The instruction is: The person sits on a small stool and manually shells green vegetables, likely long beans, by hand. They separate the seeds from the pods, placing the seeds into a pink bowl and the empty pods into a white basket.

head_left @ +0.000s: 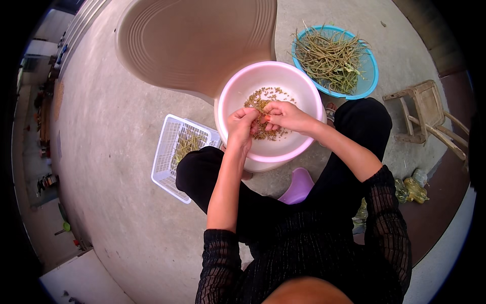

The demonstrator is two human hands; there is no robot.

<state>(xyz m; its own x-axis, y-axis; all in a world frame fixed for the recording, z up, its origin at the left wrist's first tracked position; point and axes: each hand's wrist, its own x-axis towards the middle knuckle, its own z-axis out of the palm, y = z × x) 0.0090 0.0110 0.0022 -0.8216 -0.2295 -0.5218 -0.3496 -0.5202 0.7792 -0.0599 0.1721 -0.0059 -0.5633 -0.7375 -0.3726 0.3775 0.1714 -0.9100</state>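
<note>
Both my hands meet over a pink-rimmed plastic basin (pixel 303 138) that stands between my knees. Small greenish-brown beans (pixel 271 91) are spread across its white bottom. My left hand (pixel 242 123) has its thumb and fingers pinched together at the basin's middle. Facing it, my right hand (pixel 285 116) pinches too, with its fingers curled. A thin dry bean pod (pixel 261 111) seems to be held between the fingertips, mostly hidden by them.
A beige plastic chair (pixel 201 41) adjoins the basin's far side. At the far right is a blue basket (pixel 367 78) heaped with dry pods (pixel 330 55). A white basket (pixel 161 167) with pods sits left. Rightward are a wooden stool (pixel 421 110) and squashes (pixel 415 190).
</note>
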